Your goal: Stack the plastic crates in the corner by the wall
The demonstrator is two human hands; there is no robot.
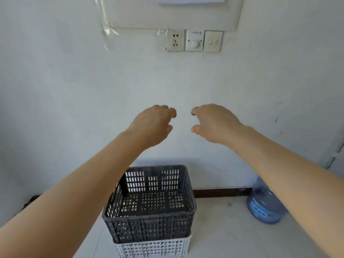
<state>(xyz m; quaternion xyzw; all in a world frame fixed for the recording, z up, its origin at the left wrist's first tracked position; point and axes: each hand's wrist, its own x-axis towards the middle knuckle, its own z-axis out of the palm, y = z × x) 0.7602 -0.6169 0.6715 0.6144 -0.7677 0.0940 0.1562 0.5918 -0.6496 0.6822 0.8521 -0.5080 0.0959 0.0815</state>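
A dark grey perforated plastic crate sits on top of a white perforated crate, both on the floor against the wall. The dark crate holds nothing. My left hand and my right hand are raised well above the crates, in front of the wall, side by side with a small gap between them. Their fingers hang loosely curled and hold nothing. Both forearms reach in from the lower corners of the view, the left one crossing over the dark crate's left rim.
A blue water jug stands on the pale floor to the right of the crates, by the wall. A dark skirting strip runs along the wall's base. A socket and two switch plates are mounted high on the wall.
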